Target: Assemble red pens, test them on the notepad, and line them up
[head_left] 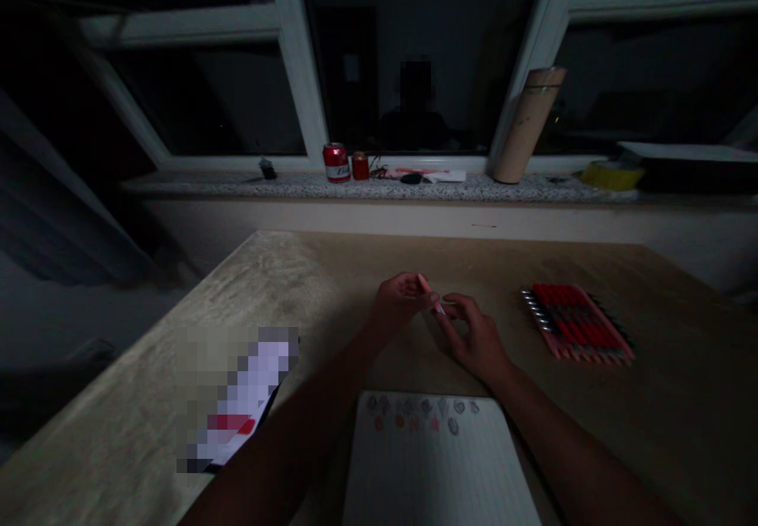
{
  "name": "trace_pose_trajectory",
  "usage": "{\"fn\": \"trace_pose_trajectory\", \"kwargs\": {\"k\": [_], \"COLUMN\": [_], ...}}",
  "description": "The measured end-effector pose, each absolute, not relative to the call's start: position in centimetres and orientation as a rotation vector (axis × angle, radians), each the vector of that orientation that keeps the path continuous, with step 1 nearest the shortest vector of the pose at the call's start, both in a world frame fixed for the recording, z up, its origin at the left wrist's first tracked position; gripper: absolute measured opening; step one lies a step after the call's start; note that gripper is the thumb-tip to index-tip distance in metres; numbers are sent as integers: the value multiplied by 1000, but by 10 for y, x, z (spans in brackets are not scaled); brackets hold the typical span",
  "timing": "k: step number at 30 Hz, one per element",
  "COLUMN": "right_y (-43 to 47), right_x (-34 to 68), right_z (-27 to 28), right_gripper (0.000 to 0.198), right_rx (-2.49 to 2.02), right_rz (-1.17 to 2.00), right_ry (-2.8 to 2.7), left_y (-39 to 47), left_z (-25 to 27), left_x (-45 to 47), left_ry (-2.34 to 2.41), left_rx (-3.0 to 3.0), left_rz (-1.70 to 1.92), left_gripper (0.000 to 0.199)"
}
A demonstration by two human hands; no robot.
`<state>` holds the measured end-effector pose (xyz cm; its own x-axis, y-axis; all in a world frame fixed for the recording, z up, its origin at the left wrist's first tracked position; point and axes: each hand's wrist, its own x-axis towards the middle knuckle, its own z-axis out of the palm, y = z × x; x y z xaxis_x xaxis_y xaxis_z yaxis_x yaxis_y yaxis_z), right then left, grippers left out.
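Note:
A slim red pen (424, 283) with a pale marked patch near its lower end is held above the table. My left hand (398, 305) is closed on it, pinching it between thumb and fingers. At the lower end of the pen, my right hand (478, 338) has its thumb and forefinger curled about it. Close in front of me lies a lined notebook (438, 471) with rows of small black and red scribbled marks across its top. To the right, a pack of red pens (577, 322) lies flat, several side by side.
A phone (254, 400), partly blurred out, lies left of my left forearm. Along the granite windowsill (296, 186) stand a red can (336, 163), a smaller red container (360, 166), a tall tan cylinder (529, 125) and a yellow item (612, 176). The table's left edge slants away.

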<state>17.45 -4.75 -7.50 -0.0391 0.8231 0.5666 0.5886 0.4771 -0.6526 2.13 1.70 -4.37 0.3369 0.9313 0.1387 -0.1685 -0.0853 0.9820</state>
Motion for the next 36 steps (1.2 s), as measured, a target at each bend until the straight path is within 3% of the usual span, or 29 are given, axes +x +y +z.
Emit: {"fn": "trace_pose_trajectory", "kwargs": {"k": [4,11,17,26,32,36], "right_y": [-49,-49,-48,-48,-48,-48], "right_x": [176,175,175,176,175,175], "right_z": [-75,-73,-74,-75,-74,-75], "right_gripper": [22,24,22,23,22,22], "right_rx": [-1230,-1219,-1226,-1224,-1225,-1232], "right_rz": [307,302,307,318,323,328], "right_ry": [-1739,-1738,-1741,-1735,-1743,-1731], "left_y": [16,20,18,21,19,16], "left_z": [-41,-47,-48,-50,-51,-46], "left_x": [21,20,23,20,24,21], "left_ry": [716,660,781,658,773,648], "left_rx": [1293,1244,1340,1282,1290,1253], "left_rz": [1078,1033,1130,1072,1157,1112], "left_gripper": [33,52,32,57,44,49]}}
